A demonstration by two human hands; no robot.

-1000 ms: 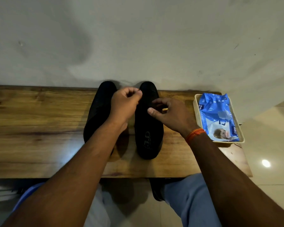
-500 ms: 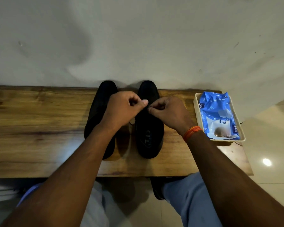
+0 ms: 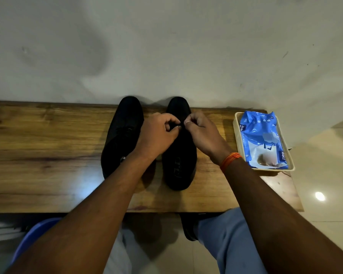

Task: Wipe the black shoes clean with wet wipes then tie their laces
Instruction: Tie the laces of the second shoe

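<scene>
Both hands, left (image 3: pixel 158 133) and right (image 3: pixel 201 131), pinch the laces (image 3: pixel 179 126) over the right shoe (image 3: pixel 179 155) beside the tray (image 3: pixel 238 143), seemingly mid-knot; next, pull snug.

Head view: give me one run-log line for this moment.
phase: tying laces | left hand: pinching lace over right shoe | right hand: pinching lace | left shoe: untouched | wipes pack: in tray
</scene>
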